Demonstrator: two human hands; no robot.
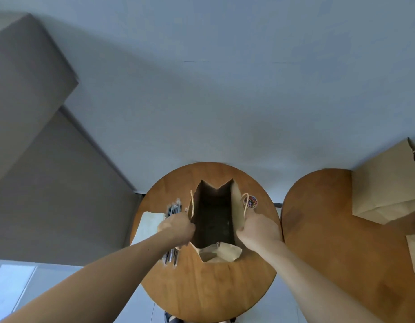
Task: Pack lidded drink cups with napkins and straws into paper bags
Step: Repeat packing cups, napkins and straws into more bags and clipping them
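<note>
The open paper bag (237, 206) stands mid-way across the round table (213, 290); the left hand (177, 227) curls its fingers over the bag's left rim, and the right hand (258, 229) clamps the right rim, holding the mouth wide; straws (174, 208) and a napkin (147, 227) lie by the left edge; open wood runs to the near edge.

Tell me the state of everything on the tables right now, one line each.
Paper bag: upright on round table, mouth pulled open, inside dark.
Left hand: grips the bag's left rim.
Right hand: grips the bag's right rim.
Straws: lying bundled left of bag, partly under left hand.
Napkin: flat at the table's left edge.
Small tub: beside bag, holding coloured bits.
Second bag: on right-hand table, partly out of frame.
</note>
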